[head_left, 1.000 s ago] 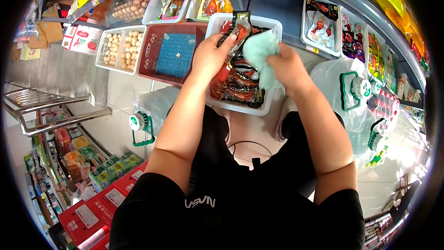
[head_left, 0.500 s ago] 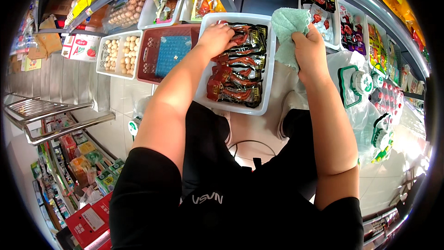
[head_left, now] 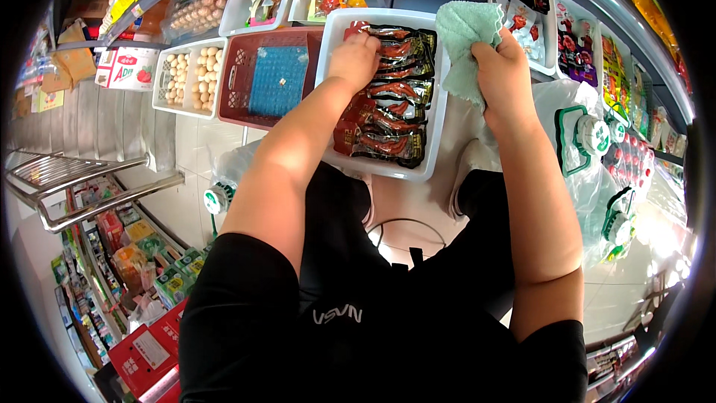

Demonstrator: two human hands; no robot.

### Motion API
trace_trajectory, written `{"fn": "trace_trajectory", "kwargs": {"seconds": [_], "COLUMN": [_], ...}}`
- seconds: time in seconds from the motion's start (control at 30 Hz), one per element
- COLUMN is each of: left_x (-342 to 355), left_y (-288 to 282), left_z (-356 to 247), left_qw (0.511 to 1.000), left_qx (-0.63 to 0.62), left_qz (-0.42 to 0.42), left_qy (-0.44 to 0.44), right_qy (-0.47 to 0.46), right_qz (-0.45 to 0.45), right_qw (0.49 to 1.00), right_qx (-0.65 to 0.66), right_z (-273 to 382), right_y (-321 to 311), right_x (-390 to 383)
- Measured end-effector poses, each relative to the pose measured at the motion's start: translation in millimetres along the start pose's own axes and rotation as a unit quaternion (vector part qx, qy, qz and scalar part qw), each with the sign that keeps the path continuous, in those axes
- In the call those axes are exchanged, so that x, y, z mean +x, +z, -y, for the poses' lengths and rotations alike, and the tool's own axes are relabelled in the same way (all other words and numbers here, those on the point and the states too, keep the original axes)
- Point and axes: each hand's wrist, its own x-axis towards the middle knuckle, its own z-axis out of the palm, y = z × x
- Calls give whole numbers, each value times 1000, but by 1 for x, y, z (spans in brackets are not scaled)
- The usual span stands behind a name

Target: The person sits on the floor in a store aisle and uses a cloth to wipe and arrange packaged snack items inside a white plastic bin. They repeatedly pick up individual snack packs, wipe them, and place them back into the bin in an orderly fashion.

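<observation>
My left hand (head_left: 356,60) is at the back left of a white plastic tray (head_left: 438,116), fingers curled on a red-and-black vacuum packet (head_left: 357,29); its fingertips are partly hidden. Similar meat snack packets (head_left: 391,123) lie in a stacked row in the tray, dark with reddish contents showing. My right hand (head_left: 501,67) is closed on a pale green cloth (head_left: 464,26), held up just right of the tray.
A red basket (head_left: 239,78) with a blue mat, an egg tray (head_left: 156,86), shelf trays of packets (head_left: 585,37), large water jugs (head_left: 574,172) either side of me, a metal rack (head_left: 104,198) at left and red boxes (head_left: 145,358) at lower left.
My right hand has moved the cloth up and right, off the packets. My left hand has lowered the packet it held upright and now lies among the row at the tray's back left.
</observation>
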Motion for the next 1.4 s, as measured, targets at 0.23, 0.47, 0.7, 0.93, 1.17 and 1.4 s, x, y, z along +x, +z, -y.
{"fn": "trace_trajectory", "kwargs": {"seconds": [0.23,0.47,0.7,0.93,1.17,1.4], "left_x": [-41,-40,-34,-33,-28,-30], "left_y": [27,18,56,64,61,52], "left_z": [1,-29,-22,-26,-22,-29], "left_qw": [967,973,971,977,979,978], "left_qx": [56,67,126,95,51,6], "left_qz": [241,220,197,188,199,204], "left_qy": [61,5,51,39,9,-39], "right_qy": [0,-6,1,19,8,8], "right_qz": [37,33,39,30,40,37], "right_qw": [999,999,999,999,999,999], "right_qx": [21,22,23,24,33,29], "right_z": [-3,-6,-6,-2,-6,-3], "right_y": [8,9,11,9,8,9], "right_x": [-2,-1,2,1,1,-3]}}
